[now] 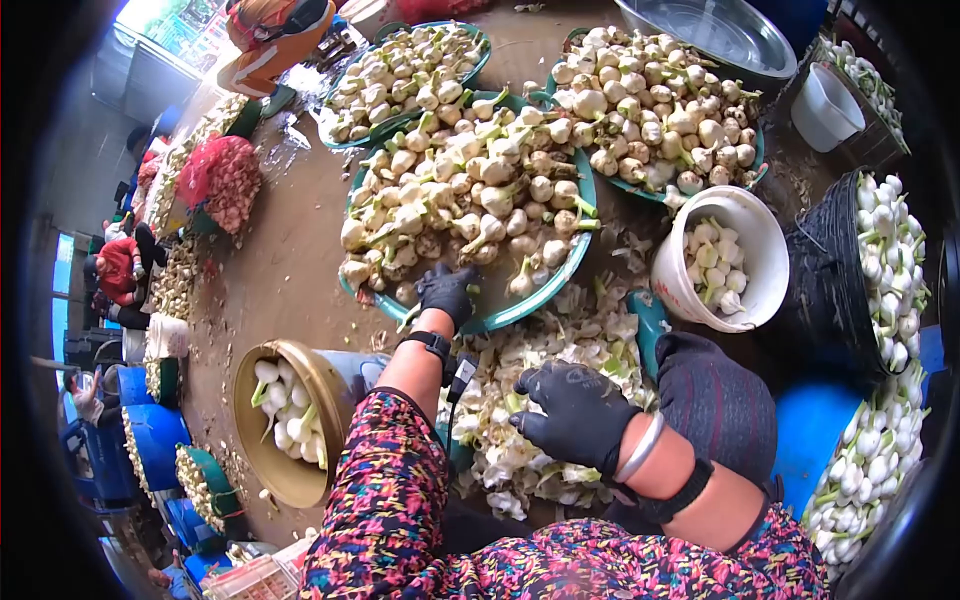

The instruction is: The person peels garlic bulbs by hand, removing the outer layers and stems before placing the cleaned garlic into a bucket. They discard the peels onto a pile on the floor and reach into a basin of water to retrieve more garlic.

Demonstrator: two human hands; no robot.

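Note:
My left hand [447,295], in a dark glove, reaches over the near rim of a green basin [572,275] heaped with garlic bulbs [480,190]. Its fingertips are curled and partly hidden; a pale green stem shows beside it, and whether the hand grips it is unclear. My right hand [575,410], also dark-gloved, hovers above a pile of garlic peels and scraps [540,360]. Its thumb and forefinger are apart, with nothing clearly held between them.
White bucket [668,275] with trimmed bulbs at right; tan bucket [330,485] with white bulbs at left. Two more heaped basins [484,50] [757,165] stand beyond. A black basket [820,270] is far right. People [120,270] [275,40] are at left and top left.

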